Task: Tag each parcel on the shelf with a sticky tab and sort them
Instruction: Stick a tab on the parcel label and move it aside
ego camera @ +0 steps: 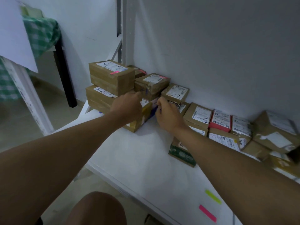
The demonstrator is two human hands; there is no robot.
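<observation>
Both my hands reach to a small box with yellow and blue print [146, 113] at the left of the white shelf [146, 153]. My left hand [127, 106] lies over its top and my right hand [165, 113] grips its right end. Behind it stand stacked brown parcels: a top box [112, 77] with a pink tab, one under it [97, 96], and a taped box [151, 85] also bearing a pink tab. A box marked "3-2" [176, 93] sits beside my right hand. Loose tab pads, green [213, 196] and pink [207, 213], lie at the shelf's front edge.
Several more parcels crowd the right of the shelf, among them a red-edged one [221, 120], a green-printed box [181, 153] and a large brown box [276, 132]. A shelf upright [121, 30] rises behind. A table with green checked cloth [42, 33] stands at left. My knee [95, 208] shows below.
</observation>
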